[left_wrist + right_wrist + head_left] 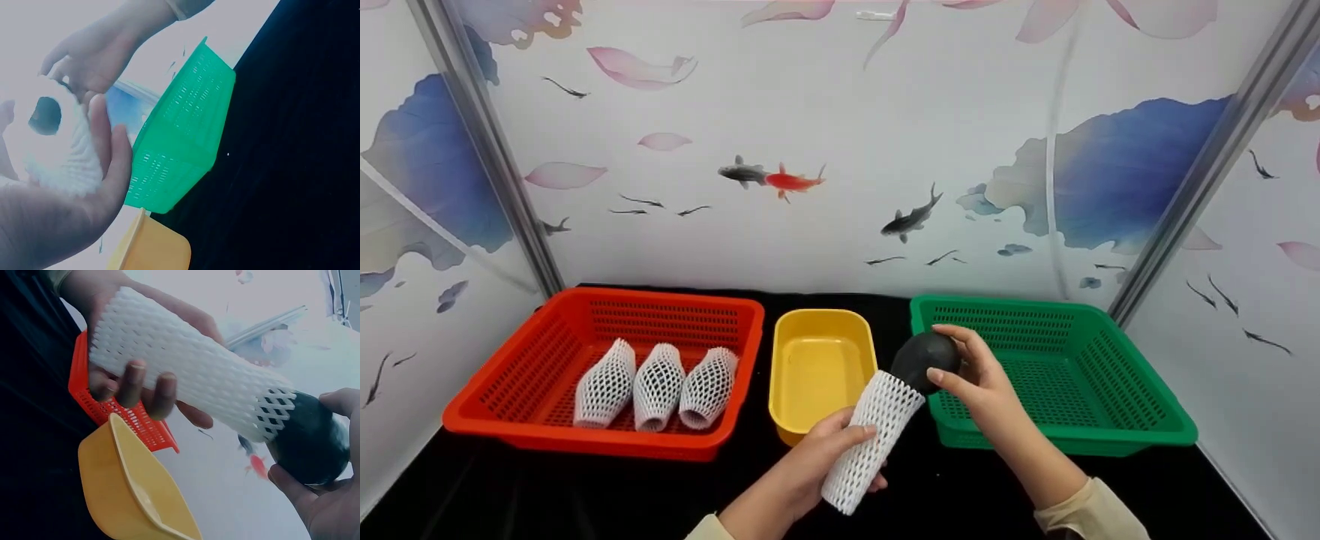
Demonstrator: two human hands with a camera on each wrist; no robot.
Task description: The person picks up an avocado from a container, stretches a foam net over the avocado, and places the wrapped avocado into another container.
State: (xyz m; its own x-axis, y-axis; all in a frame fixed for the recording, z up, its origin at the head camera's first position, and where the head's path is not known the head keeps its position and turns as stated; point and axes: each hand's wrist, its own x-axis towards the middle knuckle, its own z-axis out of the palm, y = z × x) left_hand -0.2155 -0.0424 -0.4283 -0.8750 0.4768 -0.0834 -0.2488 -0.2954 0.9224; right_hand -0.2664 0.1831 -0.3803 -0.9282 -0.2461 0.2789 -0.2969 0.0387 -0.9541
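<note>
My left hand grips a white foam net sleeve around its middle, the fingers wrapped behind it. In the right wrist view several curled fingertips press against the netting. My right hand pinches a dark, oval, avocado-like fruit between thumb and fingers. The fruit's lower end sits inside the sleeve's upper mouth; most of it is outside. In the right wrist view the net stretches over that end of the fruit. The left wrist view looks into the sleeve's open lower end.
A red basket on the left holds three bulging white net sleeves; their contents are hidden. A yellow tub stands in the middle, behind my hands. The green basket is at right. Black cloth covers the table; a printed wall rises behind.
</note>
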